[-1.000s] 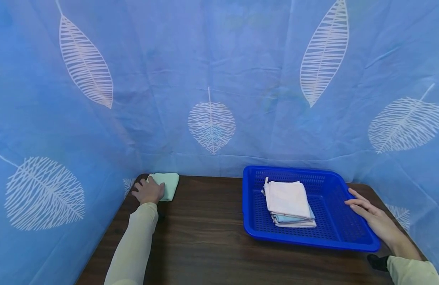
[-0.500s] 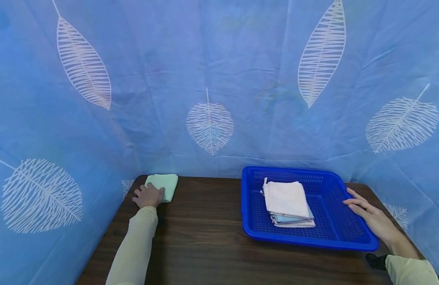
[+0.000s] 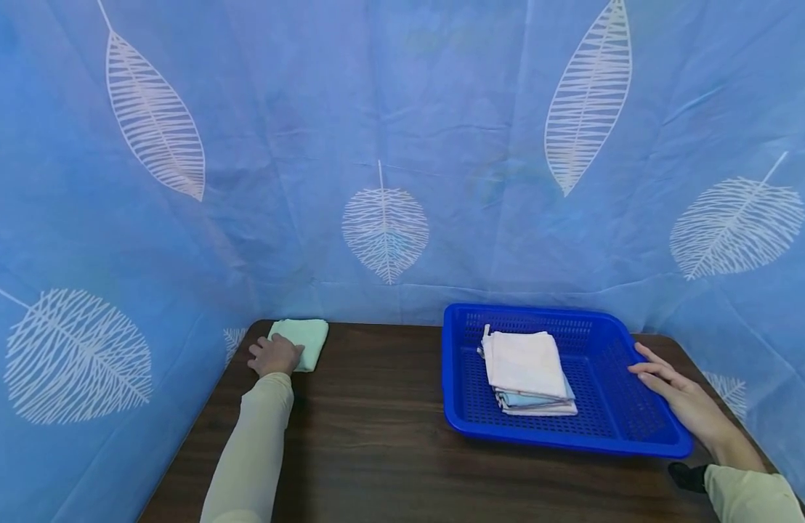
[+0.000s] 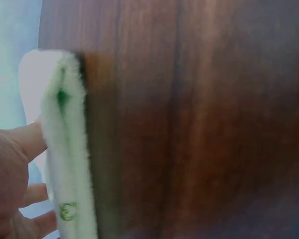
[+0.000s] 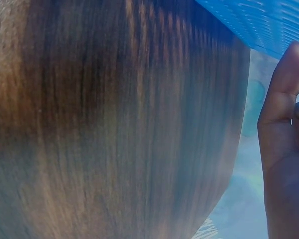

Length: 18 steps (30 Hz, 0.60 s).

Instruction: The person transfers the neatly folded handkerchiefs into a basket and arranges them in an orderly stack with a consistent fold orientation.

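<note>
A folded pale green towel (image 3: 311,341) lies at the far left corner of the wooden table. My left hand (image 3: 276,356) rests on its left part, fingers spread and loosely bent. In the left wrist view, the thumb and fingers touch the top of the towel (image 4: 70,149), whose layered edge shows; some fingertips are hidden. At the right, my right hand (image 3: 686,399) lies with fairly straight fingers against the right rim of a blue plastic basket (image 3: 527,434). The thumb (image 5: 289,69) touches the basket's side in the right wrist view.
Inside the basket sits a stack of folded cloths (image 3: 525,363), white on top with light blue below. A blue curtain (image 3: 468,218) with white leaf prints surrounds the brown wooden table (image 3: 370,428) at the back and sides.
My left hand has shifted slightly to the right over the green towel, its fingers a little more drawn in. The right hand, basket and stacked cloths stay put.
</note>
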Each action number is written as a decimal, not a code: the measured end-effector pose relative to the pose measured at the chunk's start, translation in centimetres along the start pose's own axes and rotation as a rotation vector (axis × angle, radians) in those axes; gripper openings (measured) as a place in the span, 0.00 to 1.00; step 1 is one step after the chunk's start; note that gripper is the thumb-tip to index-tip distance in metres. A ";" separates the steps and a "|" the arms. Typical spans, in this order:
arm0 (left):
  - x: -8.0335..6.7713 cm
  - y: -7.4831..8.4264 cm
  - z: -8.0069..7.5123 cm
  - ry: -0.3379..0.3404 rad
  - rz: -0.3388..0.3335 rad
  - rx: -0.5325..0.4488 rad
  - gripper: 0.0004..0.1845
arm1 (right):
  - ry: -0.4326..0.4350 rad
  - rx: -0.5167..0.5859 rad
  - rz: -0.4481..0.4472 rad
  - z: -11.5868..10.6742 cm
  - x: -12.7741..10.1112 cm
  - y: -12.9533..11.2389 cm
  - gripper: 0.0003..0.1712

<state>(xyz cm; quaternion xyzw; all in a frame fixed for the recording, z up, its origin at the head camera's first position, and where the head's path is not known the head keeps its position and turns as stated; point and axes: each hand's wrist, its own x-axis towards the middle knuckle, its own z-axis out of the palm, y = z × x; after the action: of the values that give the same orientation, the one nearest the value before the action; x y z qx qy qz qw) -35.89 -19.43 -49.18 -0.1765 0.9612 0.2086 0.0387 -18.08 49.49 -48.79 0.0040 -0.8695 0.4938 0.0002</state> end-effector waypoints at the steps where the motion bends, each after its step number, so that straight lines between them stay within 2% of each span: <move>1: 0.1 0.0 -0.1 -0.007 -0.003 -0.004 0.43 | 0.000 0.000 -0.003 0.0 0.0 0.0 0.32; 6: 0.4 -0.1 -0.7 -0.010 -0.021 -0.032 0.51 | 0.003 -0.009 -0.009 -0.1 0.0 0.0 0.31; 12: 0.3 -0.6 -1.0 -0.029 -0.069 -0.045 0.54 | -0.011 0.009 -0.005 0.0 -0.2 -0.1 0.32; 18: -0.1 -0.8 -1.1 -0.032 -0.081 -0.059 0.56 | -0.008 0.009 0.002 0.0 -0.3 -0.2 0.32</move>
<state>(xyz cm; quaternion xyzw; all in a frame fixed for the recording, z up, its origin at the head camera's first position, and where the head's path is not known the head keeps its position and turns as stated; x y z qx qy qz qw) -35.56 -20.50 -48.51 -0.2130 0.9459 0.2378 0.0571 -17.82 49.38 -48.63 0.0051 -0.8673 0.4978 -0.0037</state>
